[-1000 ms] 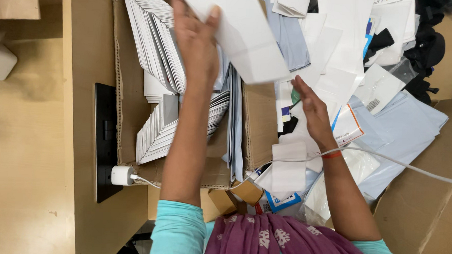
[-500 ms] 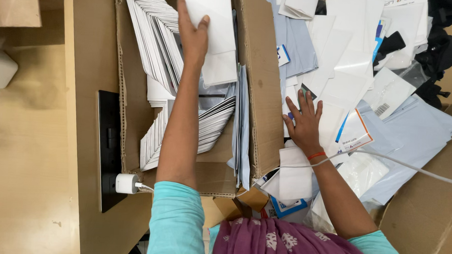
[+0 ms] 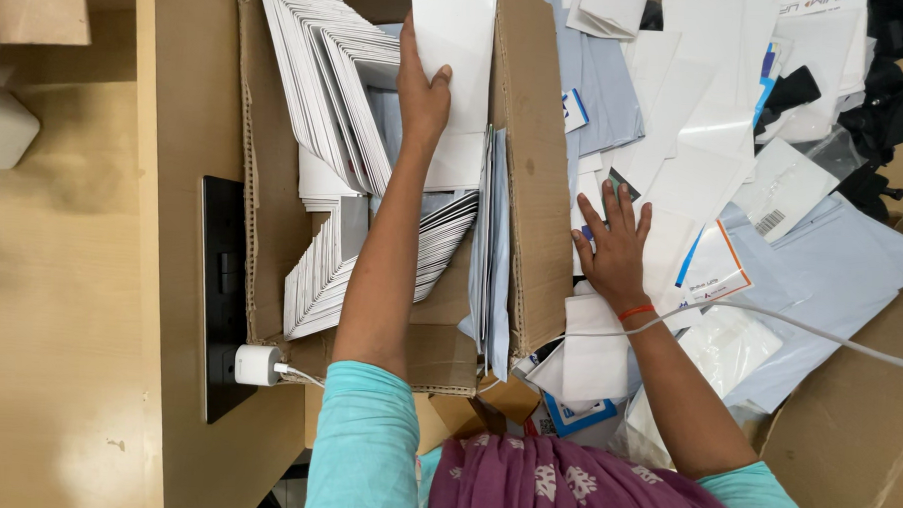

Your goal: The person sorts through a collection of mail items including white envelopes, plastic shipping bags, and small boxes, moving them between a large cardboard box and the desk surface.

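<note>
My left hand grips a white envelope and holds it down inside an open cardboard box, against the box's right wall. The box holds several rows of white envelopes stacked on edge. My right hand rests flat, fingers spread, on a loose heap of white and pale blue mailers to the right of the box. A red band is on that wrist.
A black socket strip with a white charger plug lies on the wooden table left of the box. A white cable crosses the mailers. Another cardboard box stands at the lower right. Dark cloth items lie at the upper right.
My left hand carried the white envelope from above the heap leftwards and down into the box. My right hand flattened onto the mailers and spread its fingers.
</note>
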